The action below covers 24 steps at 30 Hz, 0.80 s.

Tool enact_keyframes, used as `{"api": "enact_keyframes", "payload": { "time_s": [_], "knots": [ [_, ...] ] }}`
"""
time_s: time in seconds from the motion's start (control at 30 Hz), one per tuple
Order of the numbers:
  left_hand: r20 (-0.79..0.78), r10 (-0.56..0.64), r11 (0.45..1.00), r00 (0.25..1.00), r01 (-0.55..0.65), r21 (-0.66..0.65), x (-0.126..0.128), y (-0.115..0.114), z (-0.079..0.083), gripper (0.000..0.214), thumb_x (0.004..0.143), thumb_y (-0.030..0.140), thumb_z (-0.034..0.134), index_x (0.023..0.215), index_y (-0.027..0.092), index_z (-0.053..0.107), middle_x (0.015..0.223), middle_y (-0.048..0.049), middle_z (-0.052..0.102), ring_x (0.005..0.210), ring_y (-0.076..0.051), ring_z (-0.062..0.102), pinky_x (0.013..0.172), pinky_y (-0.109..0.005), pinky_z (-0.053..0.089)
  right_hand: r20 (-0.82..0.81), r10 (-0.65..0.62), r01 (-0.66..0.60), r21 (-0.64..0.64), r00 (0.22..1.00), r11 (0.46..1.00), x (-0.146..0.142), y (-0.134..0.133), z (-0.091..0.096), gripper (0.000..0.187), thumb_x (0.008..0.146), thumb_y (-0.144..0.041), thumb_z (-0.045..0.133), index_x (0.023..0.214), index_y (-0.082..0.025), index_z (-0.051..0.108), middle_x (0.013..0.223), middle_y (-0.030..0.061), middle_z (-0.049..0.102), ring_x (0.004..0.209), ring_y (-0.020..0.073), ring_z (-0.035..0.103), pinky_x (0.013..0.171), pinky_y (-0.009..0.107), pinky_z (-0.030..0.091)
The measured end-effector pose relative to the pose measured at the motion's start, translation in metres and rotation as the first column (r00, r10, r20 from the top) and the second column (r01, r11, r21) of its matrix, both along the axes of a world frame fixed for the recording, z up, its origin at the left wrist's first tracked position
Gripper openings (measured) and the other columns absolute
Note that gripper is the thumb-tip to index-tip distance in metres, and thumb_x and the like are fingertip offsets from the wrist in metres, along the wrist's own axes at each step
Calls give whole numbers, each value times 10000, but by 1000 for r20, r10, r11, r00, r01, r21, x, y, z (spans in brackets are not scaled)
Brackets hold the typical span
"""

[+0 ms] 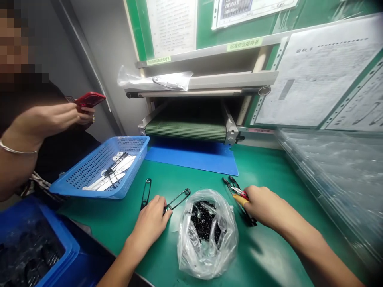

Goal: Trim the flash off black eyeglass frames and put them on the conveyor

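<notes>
Left hand (pixel 149 223): closed, fingers curled around one end of a safety-pin-shaped wire clip (pixel 177 200), its loop jutting past the fingers toward the clear plastic bag (pixel 206 249). Right hand (pixel 265 205): partly closed, gripping a small hand tool (pixel 240 198) with red and yellow grips. Tip of the tool hard to make out. Dark elongated pieces (pixel 232 182) just beside and beneath the right fingers; number unclear.

Bag between the hands, touching neither, on the green workbench (pixel 104 219). Small black parts (pixel 203 219) inside, too many and too jumbled to count. One more wire clip (pixel 146 194) flat on the bench, just left of the left hand: two clips in all here.

Blue perforated basket (pixel 131 140) to the left, holding at least three white strips (pixel 110 172) and dark wire pieces. Blue bin (pixel 61 235) at lower left, one, with black items under plastic. Two hands of a co-worker (pixel 44 119) above the basket, one red phone (pixel 89 99) between them. Behind the bench, one green conveyor belt (pixel 185 130) over a blue mat (pixel 191 157). Stacked clear trays (pixel 329 171) at right.
</notes>
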<state>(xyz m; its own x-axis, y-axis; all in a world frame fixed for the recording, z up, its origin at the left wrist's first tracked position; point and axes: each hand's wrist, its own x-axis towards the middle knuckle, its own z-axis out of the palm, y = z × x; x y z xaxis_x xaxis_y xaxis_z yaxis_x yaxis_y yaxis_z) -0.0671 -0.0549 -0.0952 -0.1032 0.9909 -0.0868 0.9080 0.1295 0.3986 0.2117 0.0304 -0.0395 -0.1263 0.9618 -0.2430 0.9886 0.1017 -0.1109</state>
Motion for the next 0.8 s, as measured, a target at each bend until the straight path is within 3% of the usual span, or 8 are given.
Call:
{"api": "enact_keyframes", "payload": {
  "time_s": [0.17,0.33,0.47,0.57,0.67,0.8],
  "knots": [
    [-88,22,999,996,-25,-30,-1,7,7,216,918,289,322,760,217,450,847,-85,593,761,-253,591,635,-319,306,-199,65,-45,102,978,994,-8,-11,21,301,957,-338,435,698,-202,506,708,71,641,611,205,586,510,275,286],
    [-125,99,991,987,-109,-73,-25,15,9,313,924,313,255,636,242,353,637,-52,571,639,-257,597,550,-296,262,-356,32,31,169,934,985,-1,-15,26,329,939,-382,437,653,-219,431,623,32,571,507,175,465,474,269,239],
    [-133,121,989,984,-130,-69,-39,13,14,340,906,368,328,591,240,335,617,-51,576,611,-254,591,530,-284,259,-498,-20,128,183,867,975,16,5,10,301,892,-360,496,637,-219,420,598,13,521,514,167,434,482,267,228],
    [-94,57,998,994,-54,34,-29,23,27,289,916,353,344,658,233,394,604,-22,568,607,-224,586,536,-275,294,-651,-96,242,138,753,960,28,32,-17,204,874,-323,458,704,-210,454,628,8,517,547,162,471,495,254,287],
    [-87,-74,984,993,87,157,1,57,52,245,925,351,392,740,217,482,698,-12,608,683,-187,595,604,-268,376,-797,-177,339,37,577,940,37,57,-49,227,867,-361,334,786,-204,476,622,4,496,503,157,487,483,261,361],
    [-122,-199,925,972,228,306,52,141,93,199,913,344,514,996,177,584,1042,-54,635,970,-192,594,830,-328,467,-902,-185,345,-43,390,938,41,70,-81,316,791,-414,303,898,-212,521,647,22,491,454,181,508,455,315,414]
  ]
}}
